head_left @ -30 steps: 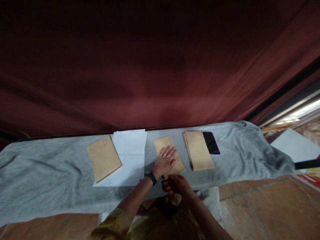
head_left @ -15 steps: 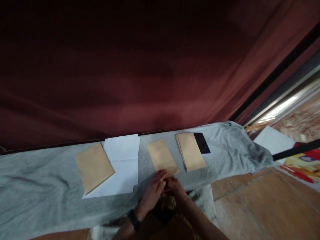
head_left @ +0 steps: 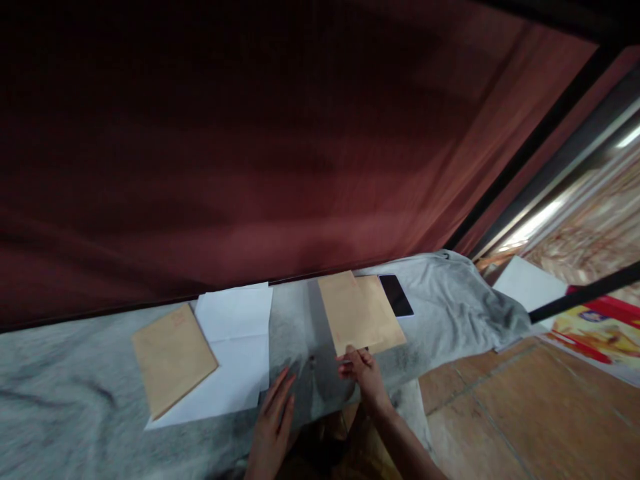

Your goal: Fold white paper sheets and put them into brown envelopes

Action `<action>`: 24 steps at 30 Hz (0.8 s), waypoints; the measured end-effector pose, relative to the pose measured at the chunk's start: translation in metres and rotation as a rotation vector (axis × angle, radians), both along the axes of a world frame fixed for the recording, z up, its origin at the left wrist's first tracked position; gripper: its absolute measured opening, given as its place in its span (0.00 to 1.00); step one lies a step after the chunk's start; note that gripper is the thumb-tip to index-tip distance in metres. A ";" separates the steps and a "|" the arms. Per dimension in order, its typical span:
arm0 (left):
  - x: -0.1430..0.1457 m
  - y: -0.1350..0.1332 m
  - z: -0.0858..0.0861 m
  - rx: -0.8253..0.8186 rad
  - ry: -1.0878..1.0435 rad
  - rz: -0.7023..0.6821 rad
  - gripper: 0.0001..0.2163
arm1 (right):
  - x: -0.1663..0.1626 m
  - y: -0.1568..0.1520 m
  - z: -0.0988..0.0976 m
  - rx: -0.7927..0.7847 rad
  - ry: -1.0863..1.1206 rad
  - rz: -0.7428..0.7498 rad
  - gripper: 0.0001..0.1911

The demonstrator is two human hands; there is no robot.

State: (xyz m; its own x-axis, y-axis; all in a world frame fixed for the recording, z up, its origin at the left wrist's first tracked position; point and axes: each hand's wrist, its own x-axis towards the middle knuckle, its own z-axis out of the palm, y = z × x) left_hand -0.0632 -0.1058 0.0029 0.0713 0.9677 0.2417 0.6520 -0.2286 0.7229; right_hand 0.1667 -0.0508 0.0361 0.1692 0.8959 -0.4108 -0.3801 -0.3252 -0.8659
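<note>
My right hand pinches the near end of a brown envelope. That envelope overlaps the left part of a stack of brown envelopes, and a shadow falls on the cloth to its left. Nothing is in my left hand, whose fingers lie stretched out over the grey cloth beside the white paper sheets. On those sheets, at their left side, rests another pile of brown envelopes, set at a slant.
A dark-screened phone lies right of the envelope stack. Grey cloth covers the long surface, with a dark red curtain behind it. At right are a black bar, a colourful printed package and the tiled floor.
The single envelope has moved right, from the cloth between the sheets and the stack to over the stack, in my right hand. My hands have separated, the left one going left.
</note>
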 end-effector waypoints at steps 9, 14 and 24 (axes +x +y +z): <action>0.004 -0.003 -0.017 0.159 0.277 -0.095 0.19 | 0.064 0.006 -0.002 -0.080 0.099 -0.238 0.26; 0.004 -0.005 -0.014 0.141 0.337 -0.114 0.19 | 0.071 -0.004 -0.004 -0.161 0.053 -0.140 0.25; -0.017 0.013 -0.003 0.259 0.337 0.177 0.19 | 0.079 -0.001 -0.002 -0.265 -0.051 -0.038 0.22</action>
